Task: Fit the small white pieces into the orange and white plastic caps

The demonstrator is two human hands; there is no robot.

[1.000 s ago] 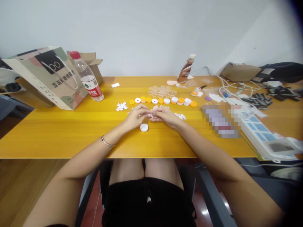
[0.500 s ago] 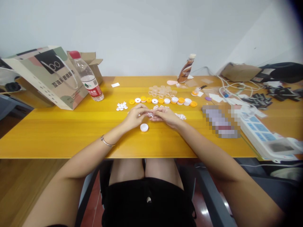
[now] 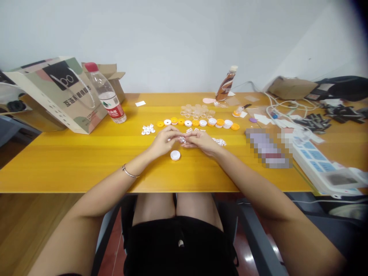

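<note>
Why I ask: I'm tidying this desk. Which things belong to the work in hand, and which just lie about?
In hand: left hand, right hand, small white pieces at their fingertips, white cap, row of orange and white caps, clear rings.
Lying about: paper bag, water bottle, brown drink bottle, power strip, cables.

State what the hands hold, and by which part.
Left hand and right hand pinch a small white piece between them; which part is too small to tell.
</note>
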